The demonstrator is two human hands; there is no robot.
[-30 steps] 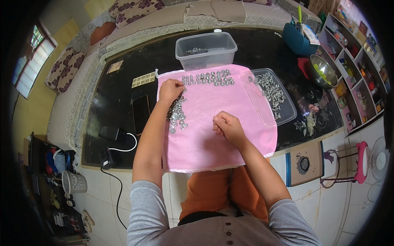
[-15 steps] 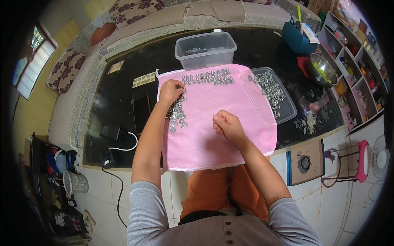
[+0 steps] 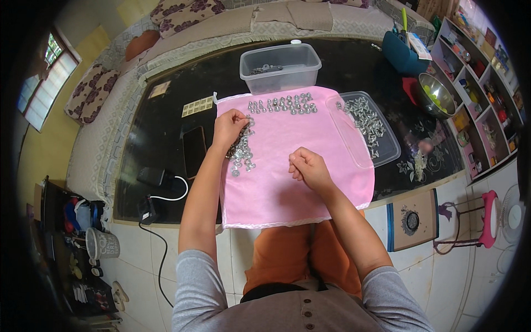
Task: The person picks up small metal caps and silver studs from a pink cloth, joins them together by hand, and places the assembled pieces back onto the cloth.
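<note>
My left hand (image 3: 229,130) is over the far end of a pile of small silver round metal pieces (image 3: 241,160), which look like washers. Its thumb and fingertips are pinched together; whatever is between them is too small to make out. Lower and to the right, my right hand (image 3: 311,169) is held above the pink cloth (image 3: 287,202) with curled fingers. Anything inside that hand is hidden. Across the cloth's far side stand rows of small silver metal pieces (image 3: 283,104). Silver screws (image 3: 365,123) fill a clear shallow tray (image 3: 392,145) on the right.
A clear plastic box (image 3: 279,83) with dark metal parts stands beyond the cloth on the black table (image 3: 166,119). Left lie a phone (image 3: 194,151) and a black adapter (image 3: 152,177) with cables. A steel bowl (image 3: 442,105) and a teal holder (image 3: 401,52) are at the far right.
At the pile's far end, my left fingertips have shifted slightly and are pinched more visibly. My right hand stays nearly where it was, and the whole view has moved a little.
</note>
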